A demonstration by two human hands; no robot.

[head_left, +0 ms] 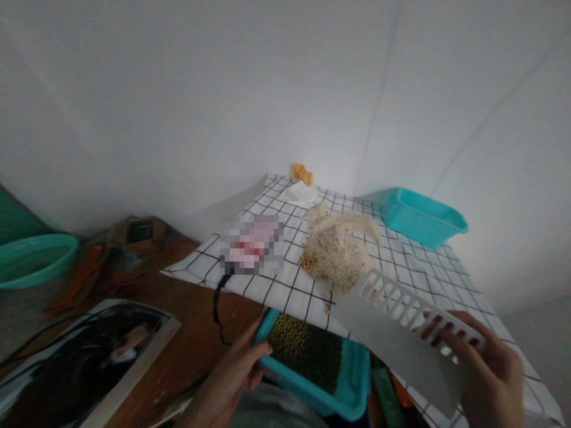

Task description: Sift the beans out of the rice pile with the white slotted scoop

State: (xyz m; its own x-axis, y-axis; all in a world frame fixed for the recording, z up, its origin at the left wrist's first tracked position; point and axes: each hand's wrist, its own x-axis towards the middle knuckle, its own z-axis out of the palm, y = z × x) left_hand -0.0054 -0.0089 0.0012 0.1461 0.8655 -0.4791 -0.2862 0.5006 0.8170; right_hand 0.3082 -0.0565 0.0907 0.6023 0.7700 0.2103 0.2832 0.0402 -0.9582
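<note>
My left hand [238, 371] is closed on the left edge of a turquoise plastic tub [355, 410] at the table's near edge. Yellowish beans fill the tub's left part and small dark green ones its middle. In my right hand [488, 362] is a white slotted plastic board [392, 333], gripped by its right end, with fingers through the slots. The board's far left corner is close to a heap of pale grain [341, 246] on the checked cloth [285, 291]; whether they touch I cannot tell. Some yellow beans [308, 261] lie at the heap's left side.
A second turquoise tub [426, 217] stands at the back right by the wall. Left of the heap is a blurred pinkish object [254, 242] with a black strap. White and orange pieces lie at the back. A framed panel [173, 330] and a green basin [40, 258] are at left.
</note>
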